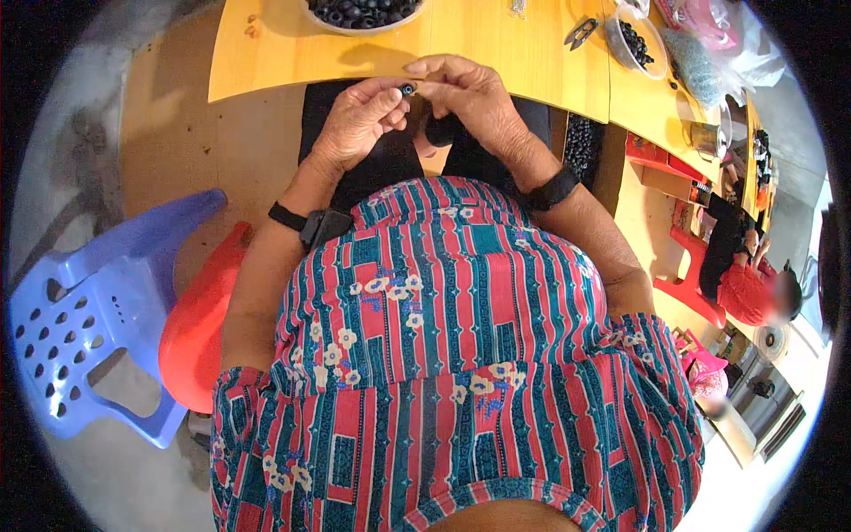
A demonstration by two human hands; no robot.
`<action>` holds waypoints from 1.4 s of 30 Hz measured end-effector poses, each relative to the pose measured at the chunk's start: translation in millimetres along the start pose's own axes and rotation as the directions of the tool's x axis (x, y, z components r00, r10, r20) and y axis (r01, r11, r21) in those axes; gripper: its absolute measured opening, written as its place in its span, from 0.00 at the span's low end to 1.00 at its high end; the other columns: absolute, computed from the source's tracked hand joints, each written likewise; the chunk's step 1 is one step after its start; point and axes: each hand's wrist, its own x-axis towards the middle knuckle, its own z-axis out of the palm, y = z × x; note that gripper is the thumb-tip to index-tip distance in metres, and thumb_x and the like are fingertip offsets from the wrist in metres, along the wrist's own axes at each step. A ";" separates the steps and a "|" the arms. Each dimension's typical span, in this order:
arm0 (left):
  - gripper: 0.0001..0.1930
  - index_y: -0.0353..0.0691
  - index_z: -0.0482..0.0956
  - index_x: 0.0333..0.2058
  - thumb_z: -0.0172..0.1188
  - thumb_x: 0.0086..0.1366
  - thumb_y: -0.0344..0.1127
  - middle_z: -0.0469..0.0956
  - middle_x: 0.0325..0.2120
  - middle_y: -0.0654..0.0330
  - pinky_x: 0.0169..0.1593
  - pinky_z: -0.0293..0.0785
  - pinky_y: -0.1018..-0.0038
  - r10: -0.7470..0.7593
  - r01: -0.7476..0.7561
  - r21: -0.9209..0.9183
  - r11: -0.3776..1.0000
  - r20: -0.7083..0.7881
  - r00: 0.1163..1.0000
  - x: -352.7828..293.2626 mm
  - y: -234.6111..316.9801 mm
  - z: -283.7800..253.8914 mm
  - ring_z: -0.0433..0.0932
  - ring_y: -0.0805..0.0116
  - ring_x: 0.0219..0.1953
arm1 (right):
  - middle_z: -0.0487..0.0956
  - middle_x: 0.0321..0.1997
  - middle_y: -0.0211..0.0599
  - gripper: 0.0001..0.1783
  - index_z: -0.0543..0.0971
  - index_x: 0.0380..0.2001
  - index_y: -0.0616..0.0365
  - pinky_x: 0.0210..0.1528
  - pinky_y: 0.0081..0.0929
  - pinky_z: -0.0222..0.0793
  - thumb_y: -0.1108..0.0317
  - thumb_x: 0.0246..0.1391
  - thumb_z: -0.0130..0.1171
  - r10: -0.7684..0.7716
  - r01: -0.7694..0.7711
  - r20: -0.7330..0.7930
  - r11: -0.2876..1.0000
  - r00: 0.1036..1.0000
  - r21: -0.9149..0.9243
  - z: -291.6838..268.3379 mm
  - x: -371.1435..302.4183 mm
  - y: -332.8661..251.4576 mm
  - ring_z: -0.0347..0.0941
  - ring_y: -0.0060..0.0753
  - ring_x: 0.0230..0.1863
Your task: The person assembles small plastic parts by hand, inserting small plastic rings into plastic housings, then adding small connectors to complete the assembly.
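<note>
Just off the near edge of the yellow table [292, 66], my two hands meet in front of my body. My left hand [359, 120] is closed, with a small black ring-like part [408, 89] pinched between thumb and forefinger; a pale centre shows in its end. From the other side my right hand [470, 96] reaches up to the part with thumb and fingers drawn together. Whatever those fingertips hold is too small to make out. Beyond the hands, a white bowl [365, 32] full of similar dark round parts stands on the table.
Small black thread snips [581, 34] lie on the table at the right, beside a clear tub [651, 64] of black parts and some plastic bags [696, 66]. A blue plastic chair [97, 306] and a red seat [199, 332] stand at my left. Another person [743, 293] sits far right.
</note>
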 end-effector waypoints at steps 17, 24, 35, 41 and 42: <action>0.13 0.39 0.74 0.42 0.57 0.61 0.37 0.70 0.26 0.68 0.36 0.68 0.76 -0.017 0.018 -0.008 1.000 0.075 0.997 -4.9 2.7 10.9 0.68 0.78 0.28 | 0.77 0.27 0.30 0.05 0.78 0.31 0.62 0.28 0.17 0.71 0.73 0.51 0.58 -0.101 0.101 -0.069 0.995 0.993 -0.011 -7.5 8.7 -9.2 0.74 0.20 0.28; 0.13 0.39 0.73 0.40 0.57 0.60 0.40 0.69 0.26 0.67 0.36 0.68 0.78 -0.022 0.026 -0.030 0.999 0.126 0.992 -3.8 8.8 23.8 0.67 0.78 0.27 | 0.76 0.25 0.38 0.06 0.80 0.27 0.58 0.30 0.25 0.69 0.70 0.42 0.62 -0.493 0.272 -0.169 0.697 0.853 -0.663 -30.5 54.8 -34.3 0.74 0.32 0.25; 0.12 0.39 0.72 0.40 0.57 0.61 0.39 0.69 0.25 0.67 0.36 0.69 0.78 -0.032 0.034 -0.022 0.999 0.076 0.997 -3.9 3.4 27.2 0.67 0.76 0.27 | 0.75 0.27 0.36 0.05 0.80 0.25 0.49 0.31 0.34 0.70 0.66 0.39 0.63 -0.567 0.264 -0.116 0.543 0.816 -0.797 -11.3 91.2 -44.4 0.74 0.42 0.29; 0.11 0.38 0.73 0.41 0.55 0.62 0.35 0.72 0.33 0.63 0.37 0.71 0.79 -0.006 0.009 -0.032 0.999 0.077 0.997 -0.4 -3.5 22.5 0.70 0.77 0.30 | 0.73 0.23 0.33 0.07 0.80 0.24 0.50 0.29 0.30 0.69 0.65 0.38 0.65 -0.584 0.234 -0.057 0.410 0.810 -0.882 -9.2 90.5 -45.1 0.73 0.36 0.26; 0.10 0.38 0.73 0.43 0.53 0.63 0.33 0.75 0.42 0.60 0.38 0.73 0.80 -0.007 0.012 -0.048 0.999 0.096 0.995 0.3 -4.1 20.9 0.72 0.78 0.33 | 0.73 0.23 0.34 0.07 0.80 0.24 0.50 0.29 0.30 0.69 0.65 0.38 0.65 -0.583 0.229 -0.059 0.407 0.810 -0.885 -9.2 90.2 -45.3 0.73 0.37 0.26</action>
